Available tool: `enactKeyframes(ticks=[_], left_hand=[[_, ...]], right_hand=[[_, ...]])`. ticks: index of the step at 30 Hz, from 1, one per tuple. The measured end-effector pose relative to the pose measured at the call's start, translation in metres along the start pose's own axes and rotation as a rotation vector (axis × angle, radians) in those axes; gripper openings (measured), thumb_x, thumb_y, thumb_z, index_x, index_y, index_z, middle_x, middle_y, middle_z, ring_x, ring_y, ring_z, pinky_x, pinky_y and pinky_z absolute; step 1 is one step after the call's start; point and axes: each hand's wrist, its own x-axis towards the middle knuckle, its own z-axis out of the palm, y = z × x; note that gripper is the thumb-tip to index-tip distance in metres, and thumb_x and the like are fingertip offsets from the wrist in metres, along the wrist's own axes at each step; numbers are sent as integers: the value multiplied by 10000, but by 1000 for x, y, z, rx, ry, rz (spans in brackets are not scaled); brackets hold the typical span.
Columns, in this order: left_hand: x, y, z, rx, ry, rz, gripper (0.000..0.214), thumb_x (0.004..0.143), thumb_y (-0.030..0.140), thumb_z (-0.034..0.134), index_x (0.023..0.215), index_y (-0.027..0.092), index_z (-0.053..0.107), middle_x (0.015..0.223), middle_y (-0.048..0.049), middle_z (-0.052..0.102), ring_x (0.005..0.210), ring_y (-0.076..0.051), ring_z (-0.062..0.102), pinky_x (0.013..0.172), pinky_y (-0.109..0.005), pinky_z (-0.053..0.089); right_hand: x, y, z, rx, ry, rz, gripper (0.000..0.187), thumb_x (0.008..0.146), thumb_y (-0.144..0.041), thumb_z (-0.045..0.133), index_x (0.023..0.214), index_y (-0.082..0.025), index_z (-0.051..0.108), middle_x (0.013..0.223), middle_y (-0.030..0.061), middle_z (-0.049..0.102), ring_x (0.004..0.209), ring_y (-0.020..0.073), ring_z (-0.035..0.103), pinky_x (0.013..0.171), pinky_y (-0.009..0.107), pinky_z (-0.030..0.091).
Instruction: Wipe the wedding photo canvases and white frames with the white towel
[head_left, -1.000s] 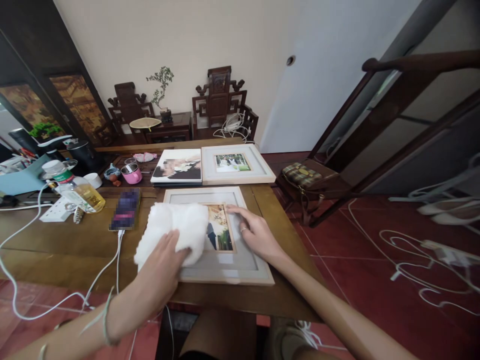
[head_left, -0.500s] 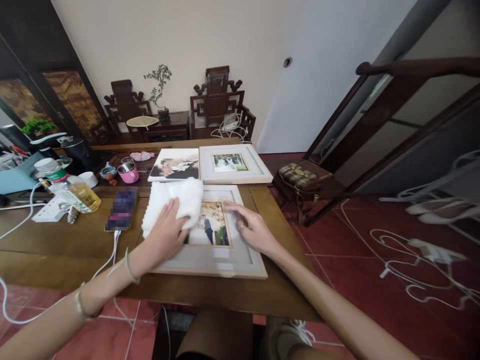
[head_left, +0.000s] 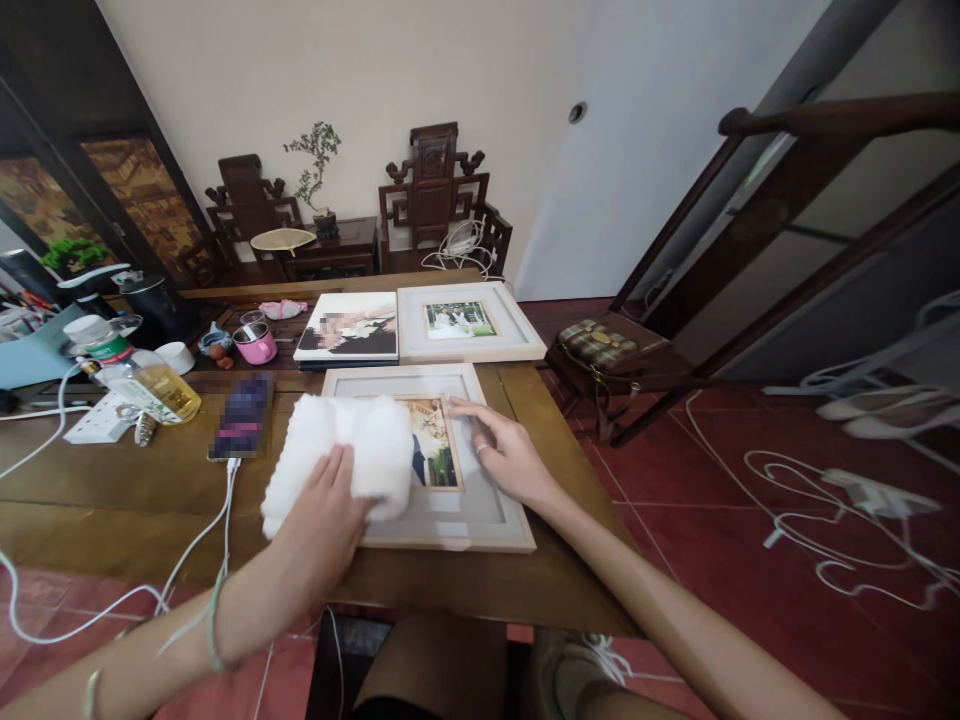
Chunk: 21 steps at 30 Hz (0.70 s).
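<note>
A light wooden picture frame [head_left: 480, 512] with a grey mat and a small photo lies flat on the wooden table [head_left: 112, 490] in front of me. My left hand [head_left: 324, 512] presses a fluffy white cloth [head_left: 352, 450] onto the frame's left half, fingers spread over the cloth. My right hand [head_left: 504, 455] lies open and flat on the frame's right side, next to the photo, a ring on one finger.
Behind lie a second framed photo [head_left: 465, 322] and a photo album [head_left: 352, 328]. Left of the frame: a phone [head_left: 244, 414] on a white cable, an oil bottle [head_left: 146, 385], a pink cup [head_left: 255, 345], a power strip [head_left: 97, 420]. Cables trail on the red floor at right.
My left hand has drawn the cloth back from the frame's far left corner toward me, down its left side. The right hand has stayed flat on the frame.
</note>
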Motion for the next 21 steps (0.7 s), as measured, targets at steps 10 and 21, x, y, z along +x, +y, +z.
enactKeyframes(ticks=[10,21], left_hand=[[16,8,-10,-190,55,82,328,979,358,432,1105,153,655,1547,-194,240,1413,-387,233,1085,-536,351],[97,-57,13,46,131,22,264,950,238,502,1146,129,641,1532,-175,291,1418,-371,244,1100,-544,299]], right_hand=[[1,-8,-3,-1,-56,-1,306,930,-328,448,1129,-214,649,1308,97,623,1253,218,548,1089,438,390],[0,-4,-2,-34,-52,42,340,945,-368,416,1135,-211,650,1285,96,638,1226,229,567,1076,444,402]])
